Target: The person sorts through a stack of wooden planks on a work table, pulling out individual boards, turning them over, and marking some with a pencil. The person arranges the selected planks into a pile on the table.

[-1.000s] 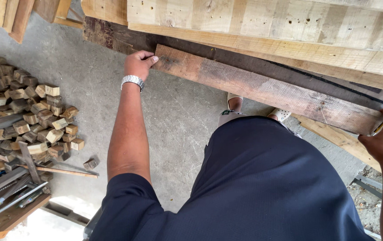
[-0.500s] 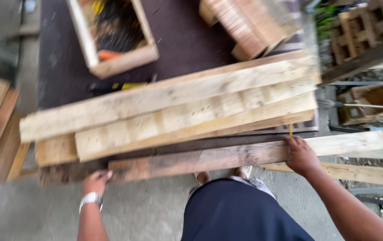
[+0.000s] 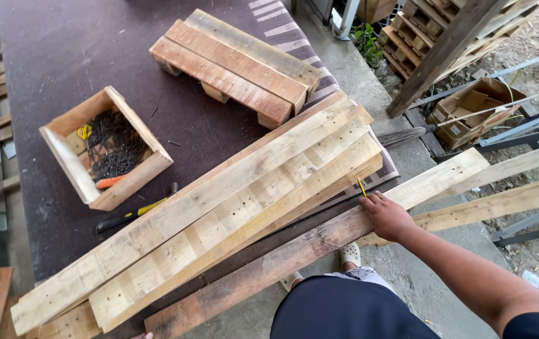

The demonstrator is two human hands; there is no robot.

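Outdoor workshop, dark-topped workbench [image 3: 93, 50] over concrete. Right hand [image 3: 387, 216] grips a long weathered plank [image 3: 269, 267] at the bench's near edge, pencil [image 3: 361, 186] pinched in its fingers; plank looks unmarked, not nailed. Left hand barely visible bottom left, grip unclear. Beyond: stacked pale boards [image 3: 231, 207], nail box [image 3: 103, 147], small pallet [image 3: 238, 63], hammer [image 3: 134, 213].

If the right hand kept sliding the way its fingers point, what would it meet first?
Probably the stacked pale planks on the table: the right hand, holding a yellow pencil, points up-left at their near edge. Depth is uncertain.
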